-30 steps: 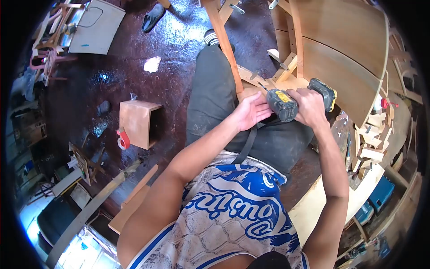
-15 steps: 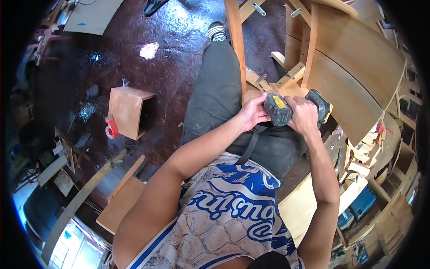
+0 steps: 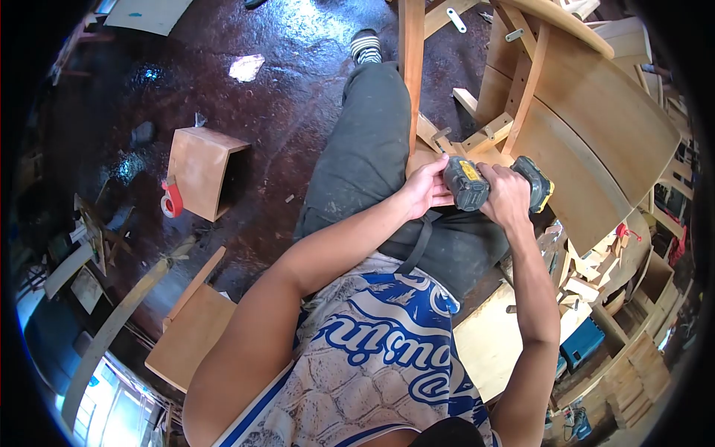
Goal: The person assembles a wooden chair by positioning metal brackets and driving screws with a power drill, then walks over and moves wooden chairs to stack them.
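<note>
A black-and-yellow cordless drill [image 3: 466,186] lies sideways above my lap, its bit end towards the wooden chair frame [image 3: 414,82]. My right hand [image 3: 508,195] is wrapped round its handle, with the battery [image 3: 533,181] sticking out past the fingers. Against the drill's front end and side rests my left hand [image 3: 428,186], thumb near the bit and fingers partly hidden under the body. Just beyond the drill, wooden corner braces [image 3: 488,132] with metal fittings join the frame. Where exactly the bit tip sits is too small to tell.
Large curved wooden panels [image 3: 573,141] stand at the right. A wooden box [image 3: 199,173] with a red tape roll [image 3: 172,201] is on the dark floor at left. Wood offcuts [image 3: 592,272] and a blue case [image 3: 582,343] lie at lower right.
The view has shifted a little, so the chair frame appears slightly further right and the box further left. Both hands keep their places on the drill.
</note>
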Available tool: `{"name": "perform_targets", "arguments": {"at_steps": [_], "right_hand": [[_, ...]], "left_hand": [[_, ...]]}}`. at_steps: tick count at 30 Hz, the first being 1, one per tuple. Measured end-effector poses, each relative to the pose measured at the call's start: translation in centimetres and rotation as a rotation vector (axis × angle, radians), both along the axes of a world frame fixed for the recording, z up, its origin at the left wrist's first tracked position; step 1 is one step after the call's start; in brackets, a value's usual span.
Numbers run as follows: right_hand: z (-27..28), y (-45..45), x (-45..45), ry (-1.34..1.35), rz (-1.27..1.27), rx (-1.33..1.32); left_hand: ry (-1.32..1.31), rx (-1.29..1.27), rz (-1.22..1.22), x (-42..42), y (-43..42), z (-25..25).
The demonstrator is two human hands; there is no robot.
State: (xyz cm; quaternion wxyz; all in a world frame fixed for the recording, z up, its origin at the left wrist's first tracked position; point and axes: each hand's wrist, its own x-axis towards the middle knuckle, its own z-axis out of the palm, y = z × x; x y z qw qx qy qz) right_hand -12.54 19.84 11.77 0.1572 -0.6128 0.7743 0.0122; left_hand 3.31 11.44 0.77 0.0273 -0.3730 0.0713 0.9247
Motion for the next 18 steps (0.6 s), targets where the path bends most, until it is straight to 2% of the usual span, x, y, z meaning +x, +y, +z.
{"name": "perform_targets", "arguments": {"at_steps": [18], "right_hand": [[0.2, -1.4, 0.0, 0.017, 0.020, 0.050]], "left_hand": [[-0.009, 0.034, 0.017, -0.1, -0.3, -0.2]]}}
